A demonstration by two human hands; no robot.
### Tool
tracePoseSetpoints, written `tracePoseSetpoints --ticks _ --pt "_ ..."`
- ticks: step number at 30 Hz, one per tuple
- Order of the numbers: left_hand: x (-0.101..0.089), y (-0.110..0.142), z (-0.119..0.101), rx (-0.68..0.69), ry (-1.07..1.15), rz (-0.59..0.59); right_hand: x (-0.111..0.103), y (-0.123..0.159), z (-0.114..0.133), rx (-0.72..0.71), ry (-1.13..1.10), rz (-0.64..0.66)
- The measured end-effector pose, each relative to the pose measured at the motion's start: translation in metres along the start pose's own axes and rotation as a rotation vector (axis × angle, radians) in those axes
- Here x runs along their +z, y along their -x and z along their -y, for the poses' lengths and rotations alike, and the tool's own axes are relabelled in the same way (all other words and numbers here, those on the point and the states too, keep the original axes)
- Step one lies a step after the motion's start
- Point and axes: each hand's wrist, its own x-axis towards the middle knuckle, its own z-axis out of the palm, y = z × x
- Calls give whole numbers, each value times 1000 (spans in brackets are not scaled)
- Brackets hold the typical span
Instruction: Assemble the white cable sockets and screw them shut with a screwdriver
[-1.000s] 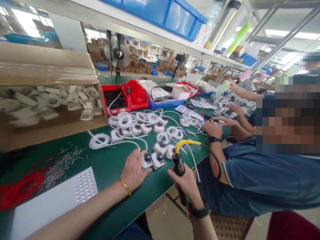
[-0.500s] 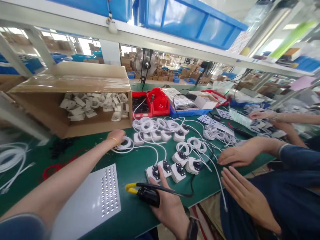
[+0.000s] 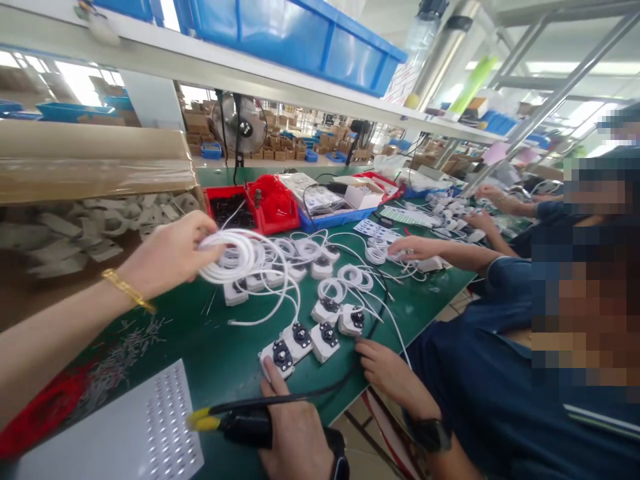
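My left hand [image 3: 165, 257] is closed on a coil of white cable [image 3: 231, 265], lifted over the bench beside the cardboard box; strands hang from it toward the white housings. In my right hand [image 3: 300, 437] lies a black corded tool [image 3: 249, 427] with a yellow forked end pointing left. The index finger of that hand stretches out to the nearest white housing [image 3: 265, 360], which has a black fitting with screws on top, and seems to touch it. Close by stand another such housing [image 3: 296, 338] and several more, some with coiled white cables.
A cardboard box [image 3: 100, 157] of white parts stands left, with red bins [image 3: 283, 217] and a blue tray [image 3: 345, 217] at the back. A perforated white sheet [image 3: 95, 433] lies front left. Co-workers' hands [image 3: 397, 380] reach in from the right. A shelf [image 3: 165, 60] crosses above.
My left hand has raised the white cable coil from the bench. The view has turned right. A co-worker's far hand has moved onto the cables at the back.
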Motion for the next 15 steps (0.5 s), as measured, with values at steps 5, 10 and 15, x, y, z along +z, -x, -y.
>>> tracePoseSetpoints --ticks 5,10,15 --pt "20 -44 -75 184 311 172 12 -3 -4 128 72 -63" --pt "80 -84 -131 178 511 333 9 -3 -27 223 34 -208" --pt "138 -109 -169 98 604 443 0 -5 -49 258 20 -307"
